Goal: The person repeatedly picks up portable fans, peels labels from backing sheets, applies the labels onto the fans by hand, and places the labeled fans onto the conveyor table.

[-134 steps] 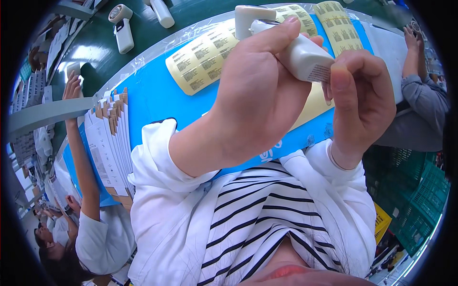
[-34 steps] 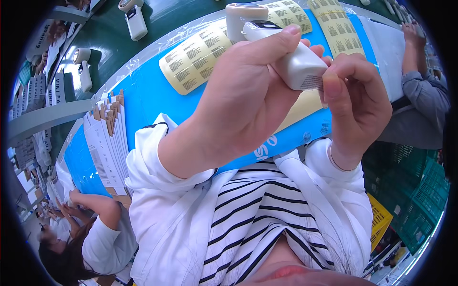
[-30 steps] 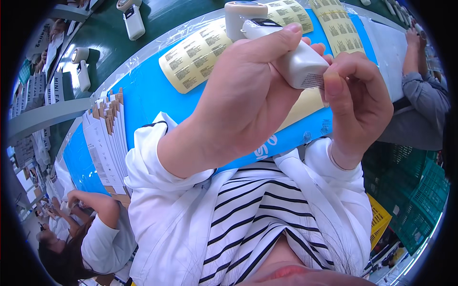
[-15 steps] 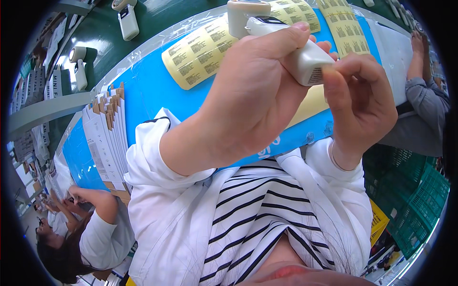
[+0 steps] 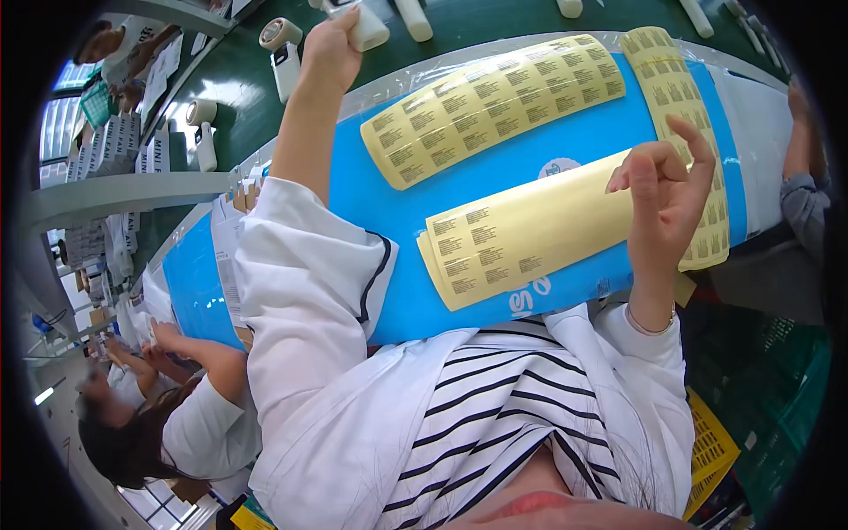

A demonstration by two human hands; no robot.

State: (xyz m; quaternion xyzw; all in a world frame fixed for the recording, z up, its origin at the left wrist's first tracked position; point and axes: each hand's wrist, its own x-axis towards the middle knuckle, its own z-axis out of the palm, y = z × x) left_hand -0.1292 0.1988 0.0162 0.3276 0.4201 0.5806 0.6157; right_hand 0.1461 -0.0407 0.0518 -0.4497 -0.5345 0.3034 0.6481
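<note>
My left hand (image 5: 332, 55) is stretched out to the far left over the green bench, closed on the handle of a white handheld fan (image 5: 370, 32); the fan's top is cut off by the picture's edge. Above a yellow label sheet (image 5: 565, 234), partly stripped of its printed labels, hovers my right hand (image 5: 664, 199). Its fingers are bent and apart, with nothing seen in them. A full sheet of printed yellow labels (image 5: 495, 110) lies farther back, and another stack of label sheets (image 5: 709, 208) lies to the right. All rest on a blue board (image 5: 397, 256).
More white fans (image 5: 285, 71) lie on the green bench (image 5: 238, 115) at the far side. Folded white cartons (image 5: 228, 256) stand at the left, by a grey metal bar (image 5: 132, 196). Co-workers sit at left and right. Green crates (image 5: 751, 371) and a yellow crate (image 5: 711, 450) are at lower right.
My left hand has carried the fan from the middle to the far left bench. My right hand has come away from the fan and its fingers have spread.
</note>
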